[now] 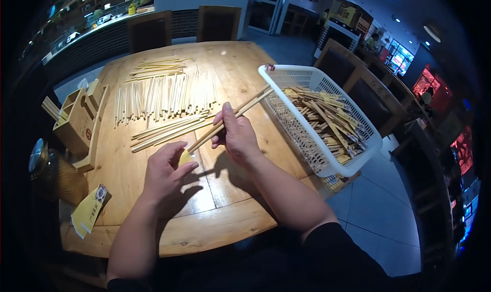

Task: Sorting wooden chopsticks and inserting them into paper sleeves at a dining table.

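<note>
A pair of wooden chopsticks (251,103) slants across the middle, and my right hand (239,138) is closed around it with the thumb on top. The pair's near ends reach a small yellow paper sleeve (184,157). My left hand (164,168) holds that sleeve between thumb and fingers; whether the tips are inside it I cannot tell. Just beyond my hands lie several loose chopsticks (161,137), and past them a wide row of chopsticks (169,97) laid side by side. A smaller group (158,68) rests farther back.
At the right table edge stands a white plastic basket (294,123) filled with sleeved chopsticks (327,120). Flat yellow sleeves (89,210) lie at the near left. A wooden utensil caddy (75,120) and an amber glass jar (64,177) occupy the left edge. Chairs (219,25) surround the wooden table (230,225).
</note>
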`<state>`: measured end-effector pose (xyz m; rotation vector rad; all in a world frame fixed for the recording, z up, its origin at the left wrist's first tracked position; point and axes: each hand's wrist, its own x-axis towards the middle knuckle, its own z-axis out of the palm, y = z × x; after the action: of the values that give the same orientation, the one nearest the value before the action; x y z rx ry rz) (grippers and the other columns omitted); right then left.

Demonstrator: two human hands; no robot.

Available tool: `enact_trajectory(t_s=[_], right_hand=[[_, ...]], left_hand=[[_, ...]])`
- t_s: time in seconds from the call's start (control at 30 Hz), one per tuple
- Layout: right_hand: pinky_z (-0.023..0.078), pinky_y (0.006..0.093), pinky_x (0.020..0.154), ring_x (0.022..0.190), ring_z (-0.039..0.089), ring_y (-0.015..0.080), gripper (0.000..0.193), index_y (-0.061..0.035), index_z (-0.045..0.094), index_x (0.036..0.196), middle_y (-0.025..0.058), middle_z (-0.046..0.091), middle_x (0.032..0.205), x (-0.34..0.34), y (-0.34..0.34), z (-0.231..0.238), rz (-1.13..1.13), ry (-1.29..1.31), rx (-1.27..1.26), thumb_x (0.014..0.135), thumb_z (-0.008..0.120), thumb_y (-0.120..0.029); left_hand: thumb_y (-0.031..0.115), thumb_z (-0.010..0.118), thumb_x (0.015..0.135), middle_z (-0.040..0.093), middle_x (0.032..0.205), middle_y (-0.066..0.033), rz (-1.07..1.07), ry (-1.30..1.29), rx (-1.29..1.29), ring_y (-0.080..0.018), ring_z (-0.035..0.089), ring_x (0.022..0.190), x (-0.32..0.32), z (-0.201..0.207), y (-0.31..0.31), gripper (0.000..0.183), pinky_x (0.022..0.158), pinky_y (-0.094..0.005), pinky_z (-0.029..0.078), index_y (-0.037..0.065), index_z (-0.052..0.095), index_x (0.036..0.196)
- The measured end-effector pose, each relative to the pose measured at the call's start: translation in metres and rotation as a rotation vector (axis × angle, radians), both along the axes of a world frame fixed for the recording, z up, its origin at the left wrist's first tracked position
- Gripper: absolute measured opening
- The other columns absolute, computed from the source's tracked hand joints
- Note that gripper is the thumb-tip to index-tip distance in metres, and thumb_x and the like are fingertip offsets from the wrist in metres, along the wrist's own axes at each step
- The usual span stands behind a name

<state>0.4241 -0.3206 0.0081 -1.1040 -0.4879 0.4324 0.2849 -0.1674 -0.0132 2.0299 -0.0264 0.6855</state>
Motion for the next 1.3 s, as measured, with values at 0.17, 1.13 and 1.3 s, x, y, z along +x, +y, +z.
enact_trajectory(t_s=[0.17, 1.13, 1.3], right_hand=[[0.051, 0.0266, 0.047, 0.051, 0.057, 0.0124, 0.049, -0.0064, 0.056, 0.084, 0.0051, 0.055, 0.064, 0.0, -0.003, 0.002, 0.045, -0.007, -0.003, 0.098, 0.045, -0.052], [0.039, 0.0248, 0.053, 0.057, 0.044, 0.0065, 0.04, -0.0029, 0.058, 0.074, -0.0013, 0.051, 0.062, 0.03, -0.011, -0.007, -0.002, -0.569, -0.381, 0.101, 0.051, -0.031], [0.041, 0.0265, 0.055, 0.058, 0.046, 0.0083, 0.04, -0.0029, 0.057, 0.075, -0.0013, 0.051, 0.064, 0.023, 0.005, -0.021, 0.008, -0.394, -0.354, 0.101, 0.05, -0.032]], left_hand=[[0.015, 0.067, 0.091, 0.059, 0.073, -0.0009, -0.092, 0.3, -0.224, -0.0057, 0.051, 0.064, -0.003, 0.009, 0.005, 0.021, 0.058, -0.0239, 0.044, -0.002, 0.064, 0.101], [0.01, 0.063, 0.09, 0.054, 0.064, -0.0056, -0.039, 0.407, 0.031, -0.0128, 0.051, 0.06, -0.004, 0.011, 0.011, 0.015, 0.057, -0.0294, 0.044, -0.001, 0.059, 0.08], [0.015, 0.068, 0.084, 0.053, 0.065, -0.0167, 0.172, 0.37, 0.461, -0.0337, 0.056, 0.062, -0.005, 0.007, 0.0, 0.024, 0.058, -0.0421, 0.045, 0.0, 0.05, 0.077]])
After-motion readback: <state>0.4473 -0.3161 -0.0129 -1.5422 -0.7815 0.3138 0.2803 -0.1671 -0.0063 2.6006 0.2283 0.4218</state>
